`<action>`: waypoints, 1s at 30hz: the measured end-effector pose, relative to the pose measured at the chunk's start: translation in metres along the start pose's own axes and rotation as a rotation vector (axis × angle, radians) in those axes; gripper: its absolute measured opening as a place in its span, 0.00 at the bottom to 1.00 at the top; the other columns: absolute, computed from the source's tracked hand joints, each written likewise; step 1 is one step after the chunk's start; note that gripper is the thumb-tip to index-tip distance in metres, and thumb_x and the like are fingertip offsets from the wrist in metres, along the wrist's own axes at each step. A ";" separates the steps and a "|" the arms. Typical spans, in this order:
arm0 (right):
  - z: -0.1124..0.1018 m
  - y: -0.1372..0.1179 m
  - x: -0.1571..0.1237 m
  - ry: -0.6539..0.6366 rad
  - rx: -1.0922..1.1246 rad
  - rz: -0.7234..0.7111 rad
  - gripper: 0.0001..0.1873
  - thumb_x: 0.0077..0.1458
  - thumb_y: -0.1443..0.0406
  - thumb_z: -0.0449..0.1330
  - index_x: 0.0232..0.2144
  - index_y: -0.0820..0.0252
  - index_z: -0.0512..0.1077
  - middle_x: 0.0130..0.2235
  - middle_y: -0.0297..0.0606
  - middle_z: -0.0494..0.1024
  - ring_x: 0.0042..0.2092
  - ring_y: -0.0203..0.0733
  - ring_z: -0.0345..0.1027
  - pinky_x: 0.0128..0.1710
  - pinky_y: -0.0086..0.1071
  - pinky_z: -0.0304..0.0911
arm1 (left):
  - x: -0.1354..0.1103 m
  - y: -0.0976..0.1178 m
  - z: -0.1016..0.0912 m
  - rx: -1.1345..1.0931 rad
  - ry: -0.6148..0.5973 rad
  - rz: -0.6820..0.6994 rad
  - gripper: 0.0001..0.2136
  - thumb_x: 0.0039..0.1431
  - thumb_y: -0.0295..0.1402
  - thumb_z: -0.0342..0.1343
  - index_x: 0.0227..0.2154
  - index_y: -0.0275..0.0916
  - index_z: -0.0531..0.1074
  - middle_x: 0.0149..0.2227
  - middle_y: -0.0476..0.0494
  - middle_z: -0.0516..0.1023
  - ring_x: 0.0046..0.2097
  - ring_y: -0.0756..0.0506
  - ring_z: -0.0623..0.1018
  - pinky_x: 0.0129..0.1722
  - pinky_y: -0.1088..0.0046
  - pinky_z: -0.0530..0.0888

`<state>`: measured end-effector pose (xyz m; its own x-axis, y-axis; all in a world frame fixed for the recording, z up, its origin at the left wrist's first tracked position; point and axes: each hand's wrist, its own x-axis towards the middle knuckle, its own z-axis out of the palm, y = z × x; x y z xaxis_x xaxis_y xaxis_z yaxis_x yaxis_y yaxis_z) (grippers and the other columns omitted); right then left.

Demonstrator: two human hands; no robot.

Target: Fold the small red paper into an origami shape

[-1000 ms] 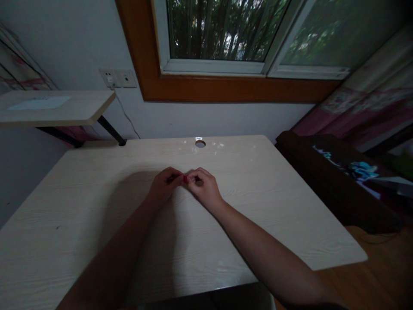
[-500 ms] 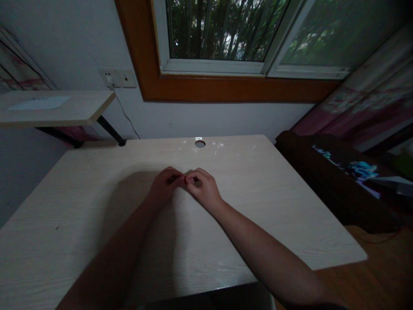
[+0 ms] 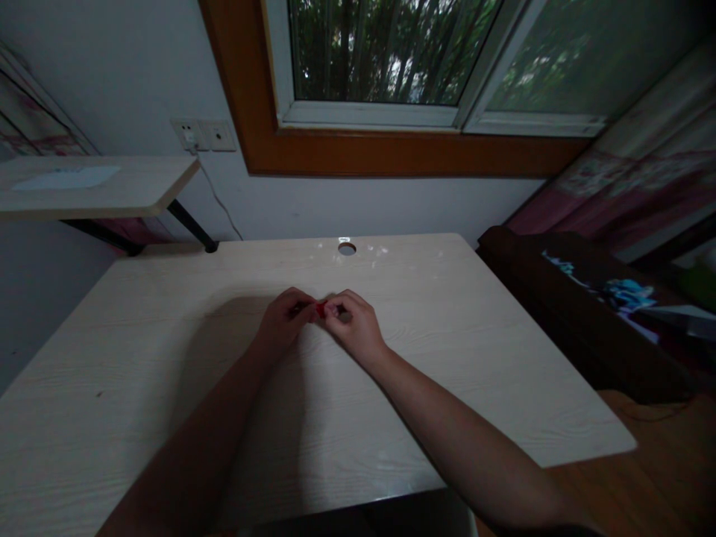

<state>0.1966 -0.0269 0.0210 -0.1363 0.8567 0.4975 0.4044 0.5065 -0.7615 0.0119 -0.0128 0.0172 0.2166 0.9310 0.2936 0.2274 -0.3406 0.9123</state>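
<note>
Over the pale surface [image 3: 447, 358], this side of its round hole [image 3: 347, 250], I see the left hand [image 3: 278, 321] and right hand [image 3: 359, 322], fingers of each pinched on 1 small red thing [image 3: 321, 309] between them.

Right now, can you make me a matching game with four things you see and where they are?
1. small red thing
2. round hole
3. pale sheet
4. wall sockets

A. on the raised shelf
B. in the desk, near its far edge
C. between the left hand and right hand
D. left of the brown window frame

Pairs: 1-C, 2-B, 3-A, 4-D
</note>
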 end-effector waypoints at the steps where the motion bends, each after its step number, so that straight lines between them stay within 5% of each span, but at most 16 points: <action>1: 0.000 0.000 0.000 0.004 -0.002 0.002 0.04 0.53 0.71 0.61 0.29 0.56 0.73 0.31 0.35 0.74 0.34 0.39 0.69 0.36 0.31 0.66 | 0.000 -0.001 0.000 0.003 -0.001 0.002 0.05 0.60 0.35 0.58 0.33 0.39 0.75 0.32 0.47 0.74 0.33 0.48 0.76 0.35 0.72 0.74; 14: -0.003 -0.004 0.000 0.020 -0.045 -0.062 0.03 0.57 0.68 0.60 0.32 0.56 0.73 0.32 0.36 0.75 0.35 0.40 0.70 0.36 0.32 0.66 | -0.001 0.003 0.002 -0.155 -0.028 0.043 0.05 0.61 0.31 0.56 0.38 0.39 0.74 0.38 0.44 0.74 0.34 0.50 0.76 0.35 0.72 0.76; 23: -0.002 -0.004 -0.001 -0.005 -0.070 -0.082 0.03 0.57 0.69 0.60 0.32 0.55 0.72 0.32 0.36 0.74 0.35 0.40 0.70 0.37 0.33 0.65 | 0.000 0.004 0.002 -0.096 -0.021 0.046 0.08 0.60 0.38 0.61 0.33 0.38 0.73 0.42 0.41 0.75 0.38 0.48 0.76 0.36 0.73 0.76; 30: -0.003 -0.004 -0.002 0.006 -0.088 -0.158 0.04 0.57 0.70 0.60 0.33 0.56 0.72 0.33 0.36 0.75 0.36 0.39 0.70 0.38 0.32 0.67 | 0.000 0.000 0.004 -0.170 0.000 -0.012 0.07 0.56 0.34 0.63 0.33 0.38 0.71 0.40 0.43 0.76 0.36 0.49 0.76 0.36 0.74 0.75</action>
<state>0.1980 -0.0307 0.0244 -0.1986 0.7665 0.6107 0.4563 0.6238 -0.6346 0.0163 -0.0131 0.0162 0.2145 0.9350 0.2823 0.0657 -0.3022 0.9510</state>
